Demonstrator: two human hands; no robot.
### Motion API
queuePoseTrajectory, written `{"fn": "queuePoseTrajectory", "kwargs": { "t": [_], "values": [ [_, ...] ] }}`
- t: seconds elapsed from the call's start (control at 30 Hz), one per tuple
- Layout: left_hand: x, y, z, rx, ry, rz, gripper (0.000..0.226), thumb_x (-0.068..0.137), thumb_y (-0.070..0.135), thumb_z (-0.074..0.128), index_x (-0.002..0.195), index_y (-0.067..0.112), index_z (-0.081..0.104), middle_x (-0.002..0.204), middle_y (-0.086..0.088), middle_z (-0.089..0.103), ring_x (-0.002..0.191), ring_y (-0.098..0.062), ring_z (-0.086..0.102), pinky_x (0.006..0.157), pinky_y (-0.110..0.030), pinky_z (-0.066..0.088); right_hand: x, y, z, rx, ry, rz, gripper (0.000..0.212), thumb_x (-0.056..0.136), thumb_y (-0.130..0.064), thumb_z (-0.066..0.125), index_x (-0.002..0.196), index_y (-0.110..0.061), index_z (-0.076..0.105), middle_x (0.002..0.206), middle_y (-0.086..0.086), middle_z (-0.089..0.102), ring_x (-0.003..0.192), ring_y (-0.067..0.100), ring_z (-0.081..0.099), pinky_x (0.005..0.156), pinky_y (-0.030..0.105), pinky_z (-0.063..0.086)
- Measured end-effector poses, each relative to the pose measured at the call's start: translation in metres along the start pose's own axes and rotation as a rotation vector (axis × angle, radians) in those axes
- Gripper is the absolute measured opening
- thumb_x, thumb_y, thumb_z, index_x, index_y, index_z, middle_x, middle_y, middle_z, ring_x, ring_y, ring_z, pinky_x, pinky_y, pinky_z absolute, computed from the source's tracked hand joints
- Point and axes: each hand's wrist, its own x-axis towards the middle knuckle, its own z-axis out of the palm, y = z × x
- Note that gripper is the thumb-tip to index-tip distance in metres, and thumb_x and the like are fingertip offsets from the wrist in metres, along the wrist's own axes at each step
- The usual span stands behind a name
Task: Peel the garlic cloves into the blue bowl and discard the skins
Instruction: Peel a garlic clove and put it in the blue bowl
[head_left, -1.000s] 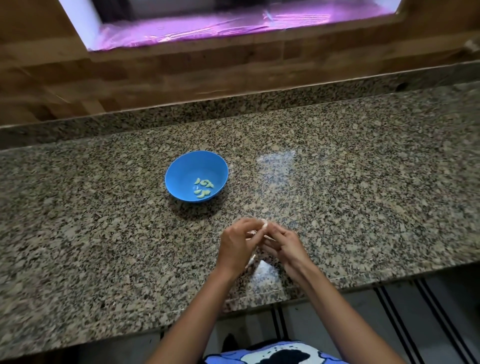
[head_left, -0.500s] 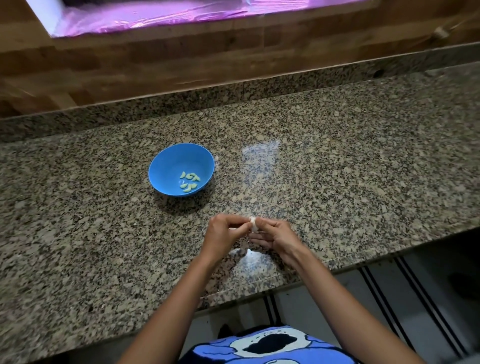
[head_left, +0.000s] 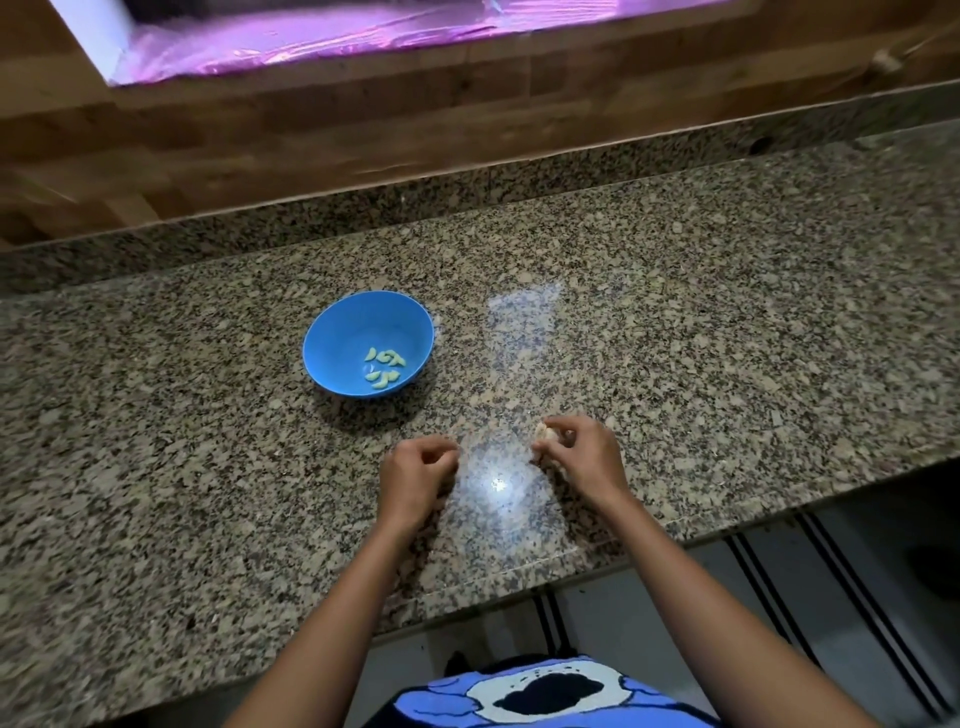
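"At the lower centre of the frame, which step is this?"

"Peeling. The right hand (head_left: 582, 453) pinches a pale garlic clove (head_left: 543, 432) between thumb and fingertips, just above the granite counter (head_left: 727, 338). The left hand (head_left: 415, 470), apart from it, has its fingers curled in. Whether they hold a scrap of skin cannot be told."

"And next?"

"Probably the clove, once bare, goes up and left to the blue bowl (head_left: 332, 338), left of centre, where several peeled cloves (head_left: 384, 366) already lie — small, curved, greenish-pale. That calls for a short carry and a release over the rim — skins go elsewhere."
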Motion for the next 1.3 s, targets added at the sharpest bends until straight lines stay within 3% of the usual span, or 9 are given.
{"fn": "queuePoseTrajectory", "kwargs": {
  "t": [0.1, 0.33, 0.43, 0.53, 0.63, 0.83, 1.17, 1.23, 1.3],
  "values": [
    [0.000, -0.003, -0.003, 0.223, -0.002, 0.121, 0.016, 0.085, 0.018, 0.069, 0.100, 0.016, 0.073, 0.095, 0.002, 0.070, 0.081, -0.008, 0.065, 0.057, -0.005, 0.047, -0.001, 0.009, 0.006, -0.151, 0.045, -0.095, 0.037, 0.080, -0.024, 0.069, 0.115, -0.018, 0.063, 0.111, 0.000, 0.061, 0.098, 0.015, 0.059, 0.085, 0.026, 0.050],
    [0.003, 0.012, -0.005, 0.168, -0.097, -0.033, 0.005, 0.082, 0.016, 0.072, 0.084, 0.012, 0.073, 0.072, -0.002, 0.071, 0.061, -0.013, 0.068, 0.056, -0.028, 0.059, -0.018, 0.012, 0.019, -0.431, 0.212, -0.280, 0.065, 0.077, -0.037, 0.066, 0.137, -0.025, 0.043, 0.143, 0.003, 0.040, 0.133, 0.020, 0.036, 0.110, 0.042, 0.031],
    [0.004, 0.019, -0.009, -0.050, -0.295, -0.173, 0.009, 0.083, 0.006, 0.068, 0.089, -0.001, 0.070, 0.081, -0.018, 0.071, 0.066, -0.024, 0.066, 0.061, -0.032, 0.058, -0.036, 0.005, 0.035, -0.404, 0.011, -0.481, 0.064, 0.083, -0.039, 0.056, 0.141, -0.022, 0.037, 0.147, 0.001, 0.035, 0.133, 0.016, 0.036, 0.107, 0.040, 0.038],
    [0.004, 0.024, -0.011, -0.045, -0.407, -0.180, 0.010, 0.079, -0.001, 0.070, 0.087, -0.007, 0.069, 0.083, -0.021, 0.071, 0.069, -0.025, 0.066, 0.058, -0.027, 0.056, -0.041, 0.010, 0.042, -0.538, -0.279, -0.431, 0.087, 0.084, -0.061, 0.043, 0.149, -0.022, -0.001, 0.154, -0.007, -0.008, 0.141, 0.007, -0.006, 0.114, 0.029, -0.008],
    [0.007, 0.027, -0.010, 0.018, -0.427, -0.179, 0.005, 0.076, -0.002, 0.073, 0.079, -0.004, 0.070, 0.075, -0.017, 0.071, 0.061, -0.021, 0.064, 0.053, -0.024, 0.052, -0.035, 0.018, 0.044, -0.648, -0.322, -0.372, 0.096, 0.076, -0.076, 0.016, 0.146, -0.020, -0.018, 0.148, -0.007, -0.027, 0.137, 0.005, -0.024, 0.109, 0.027, -0.020],
    [0.022, 0.037, -0.010, 0.132, -0.555, -0.241, 0.005, 0.080, -0.001, 0.069, 0.076, -0.003, 0.067, 0.070, -0.013, 0.066, 0.058, -0.018, 0.060, 0.053, -0.024, 0.052, -0.035, 0.021, 0.044, -0.634, -0.311, -0.410, 0.079, 0.080, -0.073, 0.014, 0.145, -0.035, -0.013, 0.149, -0.009, -0.028, 0.138, 0.006, -0.026, 0.105, 0.026, -0.024],
    [0.022, 0.046, 0.002, 0.528, -0.409, -0.034, 0.008, 0.080, 0.011, 0.072, 0.077, 0.004, 0.069, 0.073, -0.005, 0.068, 0.068, -0.018, 0.064, 0.071, -0.035, 0.057, -0.035, 0.024, 0.046, -0.585, -0.285, -0.425, 0.074, 0.086, -0.069, 0.021, 0.145, -0.036, -0.010, 0.149, -0.010, -0.026, 0.138, 0.007, -0.023, 0.106, 0.025, -0.024],
    [0.022, 0.043, -0.004, 0.365, -0.431, -0.072, 0.008, 0.083, 0.005, 0.067, 0.076, 0.002, 0.067, 0.070, -0.009, 0.067, 0.061, -0.017, 0.062, 0.065, -0.033, 0.058, -0.035, 0.021, 0.044, -0.462, -0.291, -0.392, 0.065, 0.090, -0.062, 0.028, 0.146, -0.038, 0.004, 0.153, -0.012, -0.013, 0.141, 0.005, -0.013, 0.113, 0.029, -0.014],
    [0.020, 0.041, -0.014, -0.026, -0.479, -0.244, 0.007, 0.085, -0.001, 0.063, 0.085, -0.006, 0.065, 0.073, -0.014, 0.066, 0.058, -0.016, 0.064, 0.059, -0.026, 0.057, -0.033, 0.015, 0.041, -0.136, -0.236, -0.290, 0.047, 0.095, -0.044, 0.041, 0.141, -0.039, 0.029, 0.152, -0.011, 0.023, 0.141, 0.007, 0.017, 0.117, 0.036, 0.013]
  ]
}}
